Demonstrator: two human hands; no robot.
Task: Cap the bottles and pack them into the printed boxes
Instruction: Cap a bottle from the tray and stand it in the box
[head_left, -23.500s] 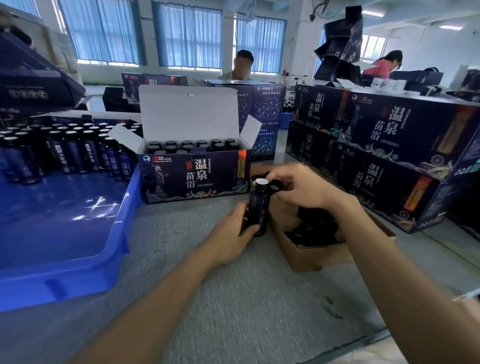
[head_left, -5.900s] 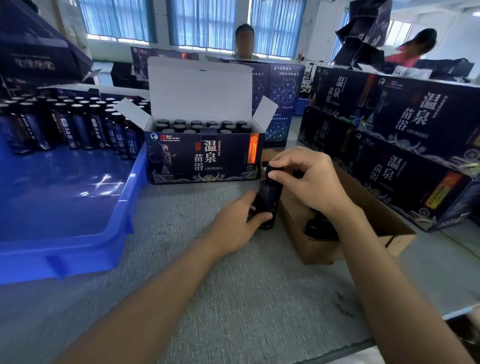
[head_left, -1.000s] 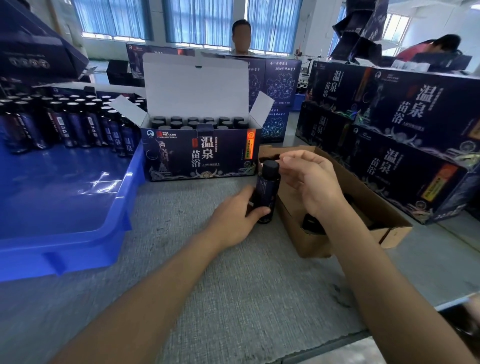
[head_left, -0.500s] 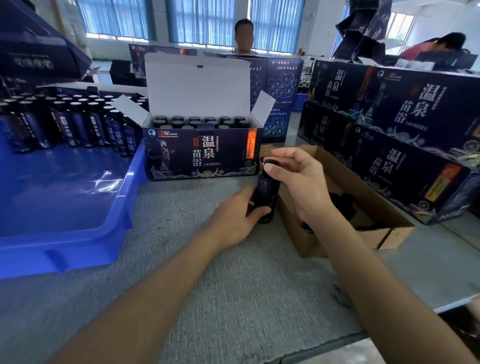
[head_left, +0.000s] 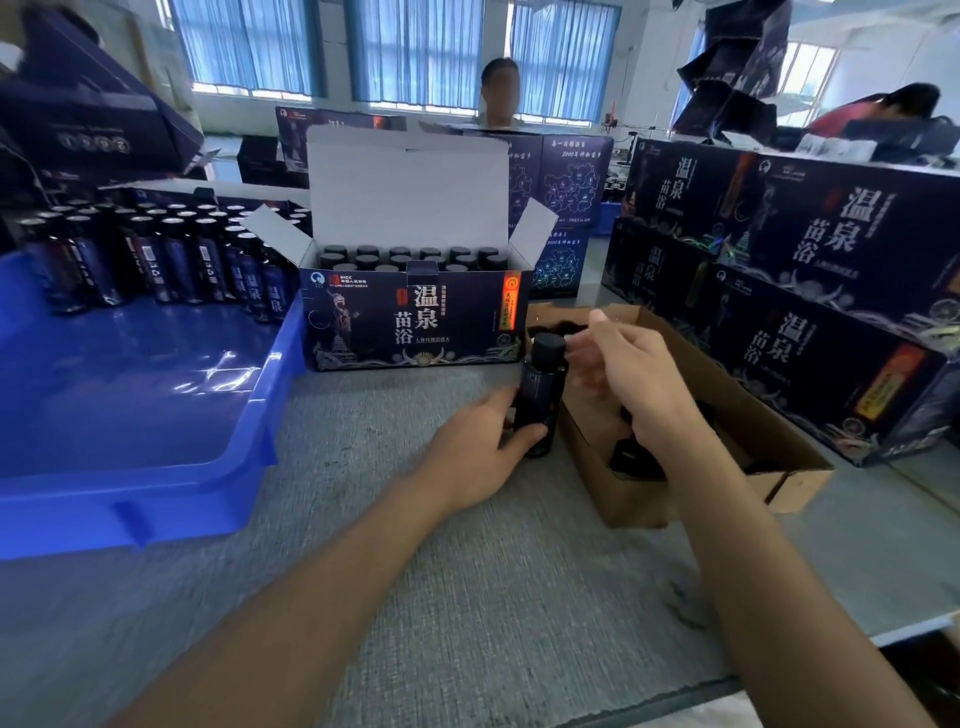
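Observation:
A dark bottle (head_left: 540, 389) with a black cap (head_left: 548, 347) stands upright on the grey table. My left hand (head_left: 480, 449) grips its lower body. My right hand (head_left: 631, 369) hovers just right of the cap, blurred, fingers loosely spread and holding nothing. Behind the bottle stands an open printed box (head_left: 415, 322) with its white lid up and several capped bottles inside. A brown cardboard box (head_left: 727, 415) to the right holds loose black caps (head_left: 636, 457).
A blue tray (head_left: 145, 395) on the left carries several dark bottles (head_left: 156, 260) at its back. Stacked closed printed boxes (head_left: 810, 291) line the right side. Two people sit beyond the boxes. The table's front edge runs at lower right.
My right hand has come off the bottle's cap and moved slightly right. My left hand still holds the bottle in the same spot.

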